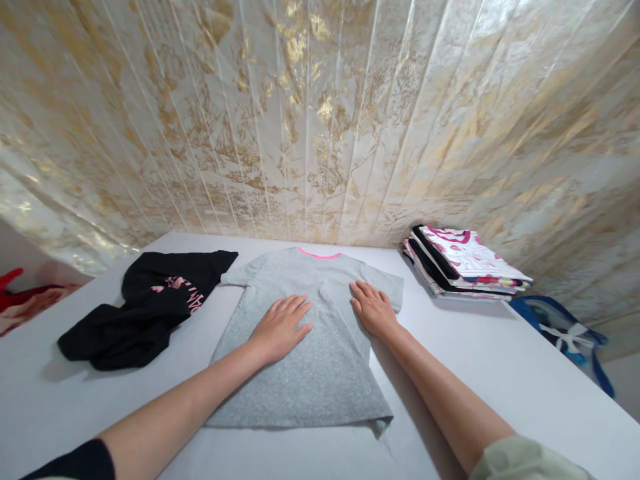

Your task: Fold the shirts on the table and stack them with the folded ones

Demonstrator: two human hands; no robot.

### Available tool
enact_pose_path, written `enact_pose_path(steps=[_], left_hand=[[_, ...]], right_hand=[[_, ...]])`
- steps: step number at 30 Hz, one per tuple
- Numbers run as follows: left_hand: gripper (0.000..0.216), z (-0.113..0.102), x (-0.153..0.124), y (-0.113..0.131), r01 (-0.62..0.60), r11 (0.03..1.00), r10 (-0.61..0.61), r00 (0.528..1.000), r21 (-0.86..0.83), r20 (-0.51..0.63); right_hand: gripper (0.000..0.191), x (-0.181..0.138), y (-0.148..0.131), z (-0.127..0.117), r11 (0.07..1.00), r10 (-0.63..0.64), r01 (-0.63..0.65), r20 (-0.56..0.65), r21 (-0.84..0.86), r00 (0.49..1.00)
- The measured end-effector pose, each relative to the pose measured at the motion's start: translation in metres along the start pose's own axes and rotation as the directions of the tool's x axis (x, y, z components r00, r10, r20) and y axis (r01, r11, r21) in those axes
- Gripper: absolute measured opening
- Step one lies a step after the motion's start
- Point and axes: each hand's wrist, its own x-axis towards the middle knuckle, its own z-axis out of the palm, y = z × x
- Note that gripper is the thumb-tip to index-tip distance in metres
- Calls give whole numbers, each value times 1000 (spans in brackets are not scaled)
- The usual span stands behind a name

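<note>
A grey T-shirt point(310, 360) with a pink neckline lies spread flat on the white table point(500, 373), collar toward the wall. My left hand point(280, 328) rests palm down on the middle of the shirt, fingers stretched out flat. My right hand point(373, 308) lies palm down on the shirt's right side near the sleeve, fingers also extended. Neither hand holds anything.
A crumpled black garment point(145, 310) with pink print lies to the left of the shirt. A stack of folded patterned clothes point(463, 261) sits at the back right by the gold-and-white wall. A blue bag point(565, 330) is beyond the table's right edge.
</note>
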Motion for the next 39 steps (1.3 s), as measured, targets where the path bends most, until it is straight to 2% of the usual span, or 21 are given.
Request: enact_pose_path(steps=[4, 6, 8, 11, 13, 16, 18, 21, 25, 28, 31, 35, 39], left_hand=[[51, -7, -8, -20, -23, 1000, 23, 999, 1, 29], [50, -12, -10, -36, 17, 1000, -17, 1000, 14, 10], [51, -16, -12, -51, 76, 997, -75, 997, 33, -26], [51, -19, -18, -64, 112, 992, -108, 992, 54, -71], [51, -17, -25, -65, 102, 993, -97, 992, 62, -76], [51, -15, -36, -58, 82, 995, -78, 994, 61, -74], [51, -16, -45, -55, 60, 997, -57, 996, 44, -62], [50, -21, -57, -59, 47, 999, -47, 998, 18, -47], [50, -26, -75, -76, 128, 991, -126, 989, 26, -75], [48, -26, -89, -82, 270, 962, -263, 955, 39, -139], [48, -26, -97, -77, 380, 924, -367, 907, 29, -206], [38, -33, -96, -63, 310, 949, -316, 924, -63, -216], [32, -42, -96, -51, 267, 953, -289, 943, -139, -167]], right_hand=[[47, 12, 31, -5, 995, 71, -72, -18, -74, 997], [46, 16, 39, -8, 991, 77, -82, -53, -109, 996], [46, 16, 38, -13, 984, 84, -100, -110, -145, 990], [48, 2, 18, -20, 978, 79, -108, -164, -177, 983], [48, -19, -3, -22, 988, 0, -21, -136, -154, 991], [49, -59, -33, -18, 978, -205, 204, -30, -33, 978], [51, -83, -38, -15, 970, -244, 244, 14, 19, 970], [54, -103, -21, -13, 987, -160, 159, 49, 24, 986], [51, -115, 15, -16, 1000, -21, 21, 51, 16, 998], [46, -130, 23, -23, 992, -32, 29, 28, 123, 999], [42, -148, 13, -29, 962, -67, 64, 2, 264, 998], [40, -162, -3, -31, 943, -74, 53, 53, 328, 996], [33, -170, 3, -29, 948, -37, -17, 162, 318, 986]])
